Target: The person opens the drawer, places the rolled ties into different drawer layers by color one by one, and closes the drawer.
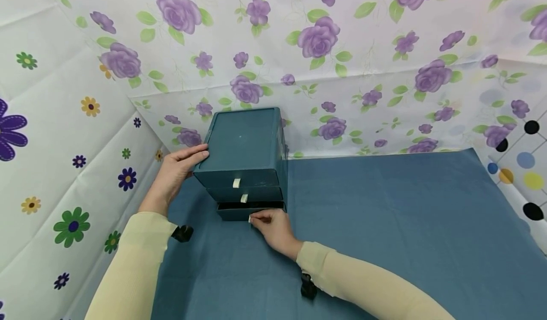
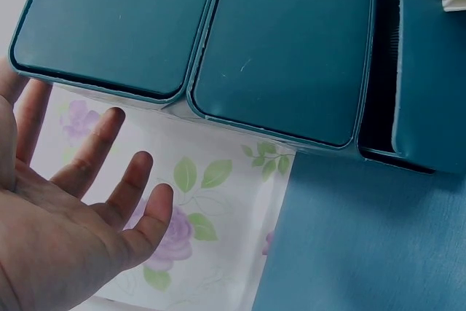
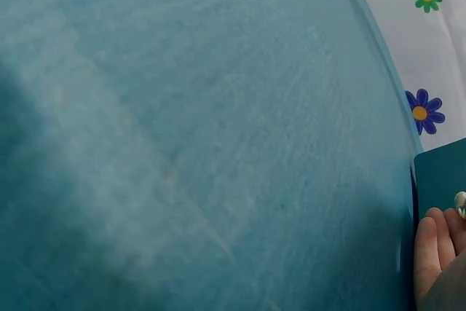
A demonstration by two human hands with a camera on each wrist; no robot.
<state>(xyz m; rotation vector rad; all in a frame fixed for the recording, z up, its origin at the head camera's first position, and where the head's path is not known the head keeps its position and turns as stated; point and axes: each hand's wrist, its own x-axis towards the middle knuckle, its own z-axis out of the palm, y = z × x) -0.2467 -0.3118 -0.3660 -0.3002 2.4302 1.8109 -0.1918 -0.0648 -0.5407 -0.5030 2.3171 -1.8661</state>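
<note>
A dark teal drawer unit (image 1: pixel 245 139) with three stacked drawers stands against the back wall. Its bottom drawer (image 1: pixel 235 213) is pulled out a little, while the upper two sit flush. My right hand (image 1: pixel 275 230) pinches the small pale pull tab (image 2: pixel 455 1) on that bottom drawer. At the unit's upper left edge, my left hand (image 1: pixel 175 173) touches the side with straight fingers; in the left wrist view its lower fingers are spread and apart from the unit. Only part of the right hand (image 3: pixel 443 260) shows in the right wrist view. The opened drawer's inside is dark.
A blue cloth (image 1: pixel 384 225) covers the table. Flowered sheets hang as walls behind (image 1: pixel 316 73) and on the left (image 1: pixel 64 168), close beside the unit. A dotted sheet (image 1: pixel 521 168) is on the right. A small black device hangs at each wrist.
</note>
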